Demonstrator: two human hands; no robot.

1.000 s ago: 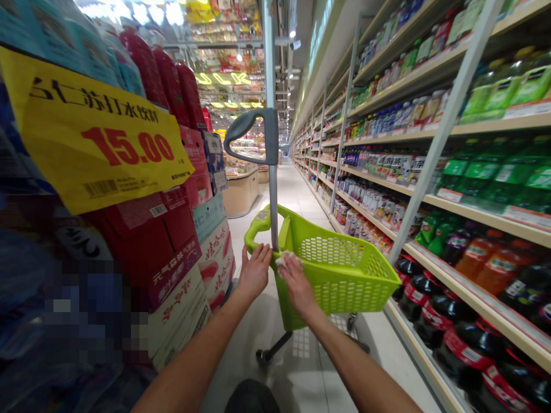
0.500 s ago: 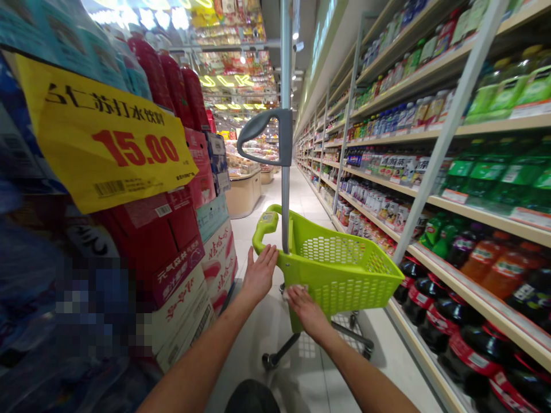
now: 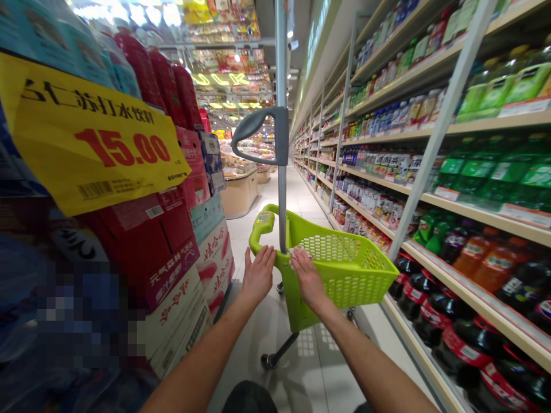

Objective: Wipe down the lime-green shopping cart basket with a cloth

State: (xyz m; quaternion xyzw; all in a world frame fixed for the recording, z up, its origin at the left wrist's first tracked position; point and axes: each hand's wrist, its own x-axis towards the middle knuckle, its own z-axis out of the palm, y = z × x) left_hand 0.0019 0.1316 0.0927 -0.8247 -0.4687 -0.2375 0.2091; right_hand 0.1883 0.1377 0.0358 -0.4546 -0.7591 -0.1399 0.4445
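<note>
A lime-green wheeled shopping basket (image 3: 344, 275) stands in the aisle in front of me. A grey pole (image 3: 282, 195) with a curved grey handle (image 3: 258, 129) rises from its rear rim. My left hand (image 3: 257, 275) lies against the basket's rear corner just below the green grip, fingers stretched up and thumb apart. My right hand (image 3: 307, 281) presses a small white cloth (image 3: 297, 250) onto the rear rim right beside the pole; most of the cloth is hidden under my fingers.
Long shelves of bottled drinks (image 3: 473, 258) line the right side down to floor level. Stacked red and white drink cartons (image 3: 172, 252) with a yellow 15.00 price sign (image 3: 90, 143) crowd the left. The tiled aisle (image 3: 297, 189) runs ahead past a beige counter (image 3: 239, 192).
My right hand with the cloth went from the rim down the basket's rear wall and is now back up on the rim by the pole. The left hand stayed at the corner.
</note>
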